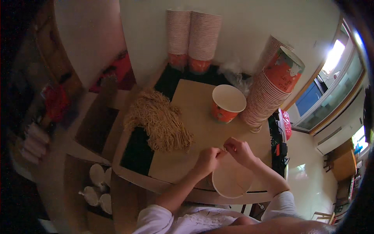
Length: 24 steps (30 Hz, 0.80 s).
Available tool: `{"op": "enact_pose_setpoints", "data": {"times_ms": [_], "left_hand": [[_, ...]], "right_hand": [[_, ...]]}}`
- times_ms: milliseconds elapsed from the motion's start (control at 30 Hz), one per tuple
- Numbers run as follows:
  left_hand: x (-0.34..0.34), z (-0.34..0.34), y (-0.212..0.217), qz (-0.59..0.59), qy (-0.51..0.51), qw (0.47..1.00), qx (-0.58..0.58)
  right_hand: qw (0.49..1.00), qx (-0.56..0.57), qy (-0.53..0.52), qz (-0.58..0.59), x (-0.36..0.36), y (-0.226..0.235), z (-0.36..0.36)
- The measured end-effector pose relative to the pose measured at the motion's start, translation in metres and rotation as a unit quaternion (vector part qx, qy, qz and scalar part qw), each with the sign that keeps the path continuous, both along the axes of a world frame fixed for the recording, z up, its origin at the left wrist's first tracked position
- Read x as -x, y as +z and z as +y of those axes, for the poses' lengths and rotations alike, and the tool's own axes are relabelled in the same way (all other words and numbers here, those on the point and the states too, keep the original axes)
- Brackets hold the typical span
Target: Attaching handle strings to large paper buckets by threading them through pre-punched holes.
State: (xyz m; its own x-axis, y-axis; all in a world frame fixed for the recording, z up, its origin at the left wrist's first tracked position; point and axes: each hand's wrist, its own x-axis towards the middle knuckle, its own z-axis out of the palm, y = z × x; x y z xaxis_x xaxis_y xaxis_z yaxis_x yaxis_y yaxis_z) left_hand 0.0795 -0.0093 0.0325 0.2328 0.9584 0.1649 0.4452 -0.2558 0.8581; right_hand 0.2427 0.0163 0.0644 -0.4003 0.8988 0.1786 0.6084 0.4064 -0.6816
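My left hand (pixel 213 159) and my right hand (pixel 237 151) are close together at the far rim of a pale paper bucket (pixel 231 179). The fingers of both are pinched, and a short piece of thin cord seems to show between them. The bucket stands at the table's near edge, its wide mouth facing me; a thin strand shows low inside it. To the left lies a big tangled heap of tan cords (pixel 161 123). Beyond my hands stands another paper bucket (pixel 228 104), orange and green outside, white inside.
Tall nested stacks of buckets rise at the back (pixel 204 39) and at the right (pixel 269 91) of the brown table board (pixel 194 101). Crumpled clear plastic (pixel 235 76) lies between them. On the floor at left, an open carton (pixel 78 167) holds several round white-topped items.
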Motion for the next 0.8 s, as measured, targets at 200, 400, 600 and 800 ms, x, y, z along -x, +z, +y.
{"op": "enact_pose_setpoints", "data": {"times_ms": [200,400,600,800], "left_hand": [[0.009,0.015,-0.020,-0.179,-0.027,0.977,0.108],[0.009,0.026,-0.025,-0.350,-0.090,0.868,0.341],[0.012,0.026,-0.054,-0.510,-0.107,0.723,0.454],[0.006,0.018,-0.008,-0.512,-0.052,0.773,0.372]], "right_hand": [[0.994,0.086,0.030,0.063,-0.003,-0.004,0.006],[0.992,0.111,0.026,0.056,-0.012,-0.012,0.012],[0.982,0.163,0.045,0.088,-0.008,-0.011,0.009],[0.985,0.149,0.004,0.089,-0.020,-0.023,0.017]]}}
